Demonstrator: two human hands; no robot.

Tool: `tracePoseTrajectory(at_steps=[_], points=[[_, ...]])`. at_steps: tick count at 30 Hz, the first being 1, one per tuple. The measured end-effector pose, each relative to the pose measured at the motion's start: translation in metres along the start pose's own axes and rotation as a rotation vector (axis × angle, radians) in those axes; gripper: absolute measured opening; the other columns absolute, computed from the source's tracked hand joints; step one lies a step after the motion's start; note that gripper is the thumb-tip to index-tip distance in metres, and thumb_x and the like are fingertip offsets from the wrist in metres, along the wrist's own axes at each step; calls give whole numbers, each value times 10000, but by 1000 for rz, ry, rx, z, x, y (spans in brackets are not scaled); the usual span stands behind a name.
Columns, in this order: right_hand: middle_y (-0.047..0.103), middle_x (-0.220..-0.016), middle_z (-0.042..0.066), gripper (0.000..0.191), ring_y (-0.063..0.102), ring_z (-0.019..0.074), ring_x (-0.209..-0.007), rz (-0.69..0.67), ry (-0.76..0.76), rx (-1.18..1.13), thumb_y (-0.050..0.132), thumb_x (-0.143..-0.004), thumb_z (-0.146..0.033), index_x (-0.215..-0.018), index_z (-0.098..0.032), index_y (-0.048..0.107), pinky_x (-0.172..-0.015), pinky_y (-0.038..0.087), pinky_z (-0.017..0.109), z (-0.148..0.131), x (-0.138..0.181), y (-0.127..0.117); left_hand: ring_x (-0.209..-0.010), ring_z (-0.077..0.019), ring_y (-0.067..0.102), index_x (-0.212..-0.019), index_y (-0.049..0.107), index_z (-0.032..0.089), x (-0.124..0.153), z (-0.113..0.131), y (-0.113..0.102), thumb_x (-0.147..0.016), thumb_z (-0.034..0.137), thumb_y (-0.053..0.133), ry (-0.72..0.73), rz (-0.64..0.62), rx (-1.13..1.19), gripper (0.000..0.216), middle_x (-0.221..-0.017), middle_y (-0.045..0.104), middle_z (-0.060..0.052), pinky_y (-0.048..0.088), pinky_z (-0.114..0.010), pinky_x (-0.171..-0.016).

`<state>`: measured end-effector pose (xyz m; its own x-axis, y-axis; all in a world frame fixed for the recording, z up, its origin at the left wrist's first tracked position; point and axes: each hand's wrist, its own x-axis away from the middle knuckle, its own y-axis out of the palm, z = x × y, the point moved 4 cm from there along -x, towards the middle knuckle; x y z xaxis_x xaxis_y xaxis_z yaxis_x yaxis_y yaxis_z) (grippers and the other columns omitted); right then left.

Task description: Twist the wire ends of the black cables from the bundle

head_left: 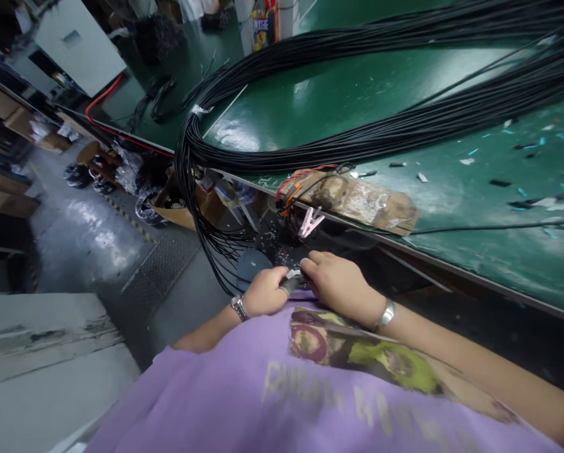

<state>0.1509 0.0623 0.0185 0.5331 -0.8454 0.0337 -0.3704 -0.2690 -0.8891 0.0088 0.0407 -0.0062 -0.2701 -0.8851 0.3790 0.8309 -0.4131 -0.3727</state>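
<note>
While together, two hands (265, 292) (337, 284) (one clothespin (311, 222))

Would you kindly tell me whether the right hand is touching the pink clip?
Apart: the head view shows a dark gap between the right hand and the pink clip.

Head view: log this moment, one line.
left hand: at small pale piece; right hand: at same piece; black cables: draped over green table edge

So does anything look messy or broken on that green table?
Yes, a bit. White, black and blue scraps lie scattered untidily over the right of the green table. The brown board at its near edge looks stained and patchy, so it seems worn, but I can't tell whether it's broken.
</note>
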Motion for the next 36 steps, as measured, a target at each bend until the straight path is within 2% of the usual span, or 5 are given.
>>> tracePoseTrajectory(at_steps=[8, 14, 24, 29, 36], points=[[324, -514, -66, 325, 253, 87, -423, -177, 87, -1246, 382, -808, -521, -677, -225, 353, -439, 269, 242, -2, 9, 13, -305, -40, 235, -656, 444, 184, -7, -17, 15, -527, 711, 629, -68, -332, 552, 573, -382, 374, 88, 160, -209, -352], [459, -637, 22, 184, 434, 153, -631, 93, 118, -460, 544, -666, -276, -587, -204, 395, -580, 341, 277, 12, 3, -2, -448, -53, 340, -595, 463, 165, -8, 1, 3, -704, 446, 618, 10, -46, 159, 339, -473, 430, 59, 255, -195, -455], [350, -521, -67, 419, 217, 57, -421, 80, 359, -1547, 660, -668, -535, -618, -215, 393, -397, 197, 225, 13, 6, 5, -446, -49, 335, -586, 515, 145, -9, -10, 11, -623, 500, 704, 56, -294, 269, 404, -457, 421, 61, 282, -196, -470], [381, -499, -53, 466, 249, 72, -427, 261, 492, -1324, 588, -677, -655, -624, -214, 445, -401, 224, 237, 35, 12, 7, -425, -44, 316, -645, 525, 146, -7, -9, 9, -699, 540, 634, 55, -161, 341, 413, -450, 395, 72, 275, -190, -452], [501, -605, -20, 424, 420, 112, -584, -26, 285, -1103, 689, -612, -576, -619, -183, 530, -557, 372, 257, 20, 17, 4, -419, -38, 306, -642, 494, 151, -7, -11, 2, -706, 560, 618, 65, -115, 301, 433, -468, 397, 74, 280, -184, -448]])
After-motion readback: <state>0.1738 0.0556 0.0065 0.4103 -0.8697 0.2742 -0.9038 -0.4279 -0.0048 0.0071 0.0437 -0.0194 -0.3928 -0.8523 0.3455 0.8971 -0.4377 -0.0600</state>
